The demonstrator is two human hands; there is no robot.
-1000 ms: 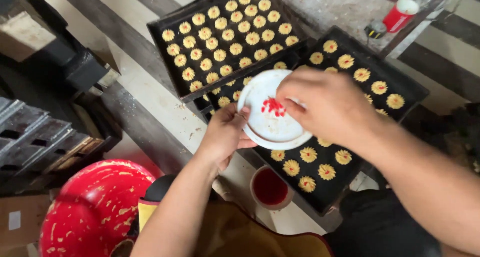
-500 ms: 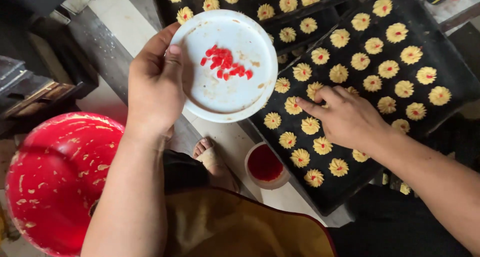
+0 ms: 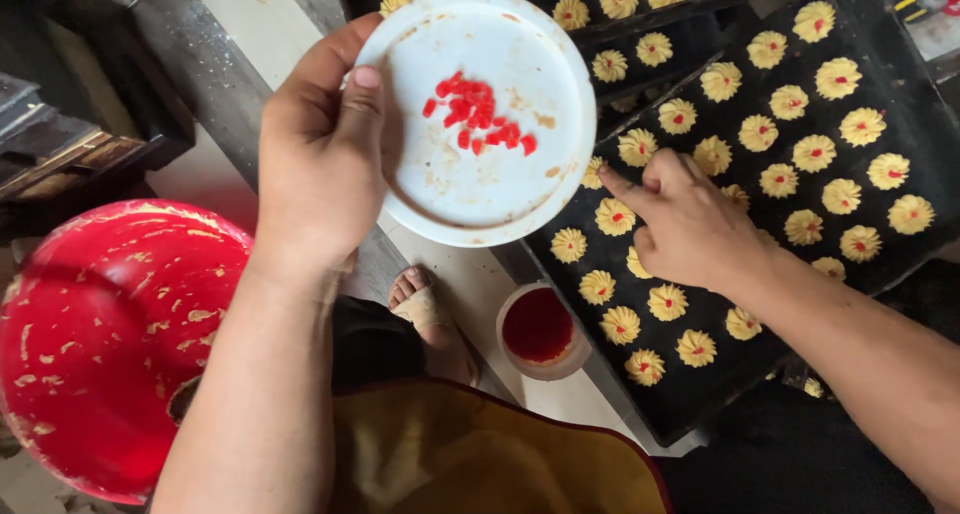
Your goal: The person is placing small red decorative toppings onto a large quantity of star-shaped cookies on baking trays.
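A white plate (image 3: 480, 114) is gripped at its left rim by the left hand (image 3: 320, 154), the thumb laid over the rim onto the inner face and the remaining fingers hidden beneath. The plate is held in the upper centre of the frame, above the floor and overlapping the near edge of the trays. A small heap of red bits (image 3: 475, 119) is seen on its upper middle, with smears of dough around it.

To the right of the plate, the right hand (image 3: 690, 224) is lowered onto a black baking tray (image 3: 900, 264); the forefinger is stretched toward the left and pressed on or just above a flower-shaped cookie (image 3: 612, 214), the other fingers being curled in. Whether a red bit is pinched under the fingertip cannot be told.

The tray is filled with rows of pale yellow cookies, most of them marked with a red centre. A second tray (image 3: 700, 14) of the same cookies is seen at the upper edge.

A small cup of red filling (image 3: 538, 326) is placed on the floor below the plate, beside a bare foot (image 3: 420, 299). A red basin (image 3: 110, 344) smeared with dough occupies the lower left.
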